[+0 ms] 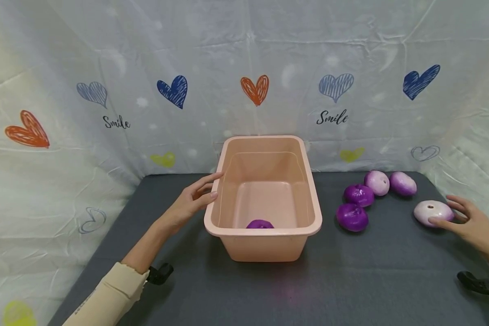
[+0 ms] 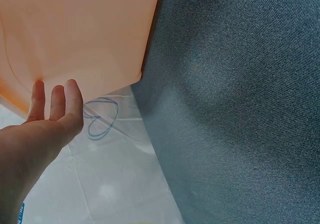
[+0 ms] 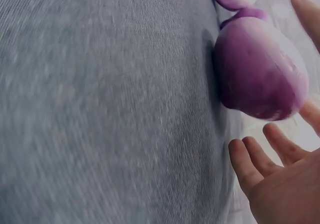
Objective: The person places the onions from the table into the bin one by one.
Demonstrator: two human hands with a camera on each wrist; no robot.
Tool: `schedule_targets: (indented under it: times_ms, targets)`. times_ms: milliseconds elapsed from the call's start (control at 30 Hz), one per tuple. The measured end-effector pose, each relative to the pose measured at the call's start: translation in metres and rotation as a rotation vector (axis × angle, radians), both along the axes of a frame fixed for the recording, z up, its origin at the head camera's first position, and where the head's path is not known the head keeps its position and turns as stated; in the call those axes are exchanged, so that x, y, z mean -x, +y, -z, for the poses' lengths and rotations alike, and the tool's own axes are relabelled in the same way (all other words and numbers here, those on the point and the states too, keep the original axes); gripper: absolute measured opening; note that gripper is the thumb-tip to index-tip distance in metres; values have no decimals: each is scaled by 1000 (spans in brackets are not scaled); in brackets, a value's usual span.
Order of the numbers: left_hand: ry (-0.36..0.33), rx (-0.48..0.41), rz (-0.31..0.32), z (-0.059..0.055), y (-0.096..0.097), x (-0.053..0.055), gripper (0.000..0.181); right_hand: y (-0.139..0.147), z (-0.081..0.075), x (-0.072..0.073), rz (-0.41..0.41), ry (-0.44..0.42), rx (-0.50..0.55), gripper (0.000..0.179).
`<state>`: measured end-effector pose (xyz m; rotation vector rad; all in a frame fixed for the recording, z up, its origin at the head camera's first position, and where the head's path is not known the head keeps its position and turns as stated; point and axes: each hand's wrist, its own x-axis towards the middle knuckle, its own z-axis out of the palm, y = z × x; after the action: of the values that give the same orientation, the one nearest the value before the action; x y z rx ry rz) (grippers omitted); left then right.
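A peach-coloured plastic basin (image 1: pixel 262 232) stands in the middle of the dark table. My left hand (image 1: pixel 193 199) rests its fingertips at the basin's left rim; in the left wrist view its fingers lie nearly straight against the basin's outer wall (image 2: pixel 85 34). Inside the basin, the top of a purple onion (image 1: pixel 260 224) shows above the near rim. At the right, my right hand (image 1: pixel 474 224) spreads its fingers and thumb around a pale purple onion (image 1: pixel 432 212). In the right wrist view, several fingertips stand apart from that onion (image 3: pixel 260 69), which sits on the table.
Two deep purple onions (image 1: pixel 352 217) sit right of the basin, with a lighter onion (image 1: pixel 376 183) and another two-toned onion (image 1: pixel 403 184) behind them. A pale curtain (image 1: pixel 212 54) printed with hearts hangs along the back and sides of the table (image 1: pixel 212 290).
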<state>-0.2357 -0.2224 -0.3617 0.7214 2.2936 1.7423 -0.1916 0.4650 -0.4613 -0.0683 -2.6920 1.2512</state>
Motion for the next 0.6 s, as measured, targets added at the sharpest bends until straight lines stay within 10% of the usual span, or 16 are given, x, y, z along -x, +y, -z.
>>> schedule_targets:
  times_ms: [600]
  targets:
    - [6,-10,12,-1,0,0,57,-1,1,5,-119,137,-30,65]
